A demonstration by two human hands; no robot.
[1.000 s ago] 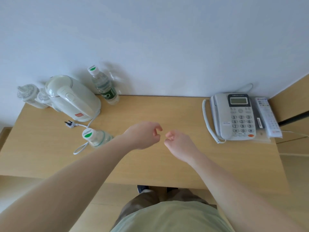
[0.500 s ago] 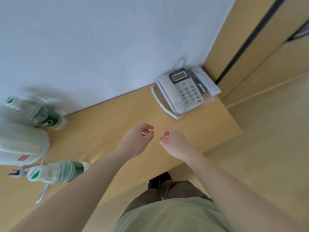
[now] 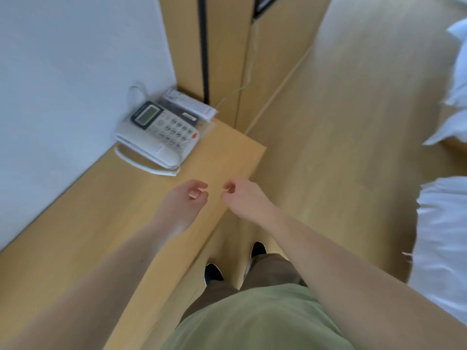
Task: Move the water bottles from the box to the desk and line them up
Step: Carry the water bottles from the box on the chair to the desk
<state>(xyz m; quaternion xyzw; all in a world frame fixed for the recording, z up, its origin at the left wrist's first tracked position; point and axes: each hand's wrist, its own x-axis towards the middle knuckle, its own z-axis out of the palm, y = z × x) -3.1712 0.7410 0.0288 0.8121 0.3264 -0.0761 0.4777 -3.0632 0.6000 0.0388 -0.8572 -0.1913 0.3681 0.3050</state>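
Note:
No water bottle and no box are in view now. My left hand point(image 3: 185, 200) hovers over the right end of the wooden desk point(image 3: 75, 236), fingers loosely curled, holding nothing. My right hand point(image 3: 243, 198) hangs just past the desk's front edge, over the floor, fingers also loosely curled and empty. The two hands are close together but apart.
A white desk telephone point(image 3: 159, 137) with a coiled cord sits at the desk's far right corner, a white remote control point(image 3: 190, 107) behind it. Wooden wall panels rise beyond. White bedding point(image 3: 444, 236) lies at the right. My shoes point(image 3: 213, 272) stand on the wooden floor.
My view has swung to the right: the two bottles and the kettle have left the frame, and floor and bedding have come in. Both hands keep their loose curl, side by side.

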